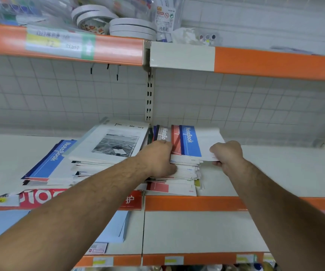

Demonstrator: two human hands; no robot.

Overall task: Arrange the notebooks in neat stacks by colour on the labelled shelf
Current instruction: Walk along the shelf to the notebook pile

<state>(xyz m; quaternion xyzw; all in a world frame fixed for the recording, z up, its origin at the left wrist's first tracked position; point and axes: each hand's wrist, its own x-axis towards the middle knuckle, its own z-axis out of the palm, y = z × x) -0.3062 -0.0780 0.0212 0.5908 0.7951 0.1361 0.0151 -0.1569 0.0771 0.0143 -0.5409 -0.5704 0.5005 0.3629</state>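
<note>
A stack of notebooks [185,169] lies on the middle shelf [275,173], just right of the upright. On top is a blue-banded notebook [190,140] with a red strip. My left hand [158,157] grips the stack's left side, thumb against the page edges. My right hand [227,153] pinches the top notebook's white front right corner. To the left, a white "Time Memory" notebook [114,141] tops a loose pile, and a blue notebook [48,163] lies slanted beside it. A grey-banded notebook [162,133] shows behind my left hand.
The shelf above carries tape rolls [130,26] and packaged stationery behind an orange price rail [60,44]. The orange front rail [196,203] of the middle shelf bears a red label. Light blue paper pads [114,225] lie on the lower shelf. A white grid panel backs the shelves.
</note>
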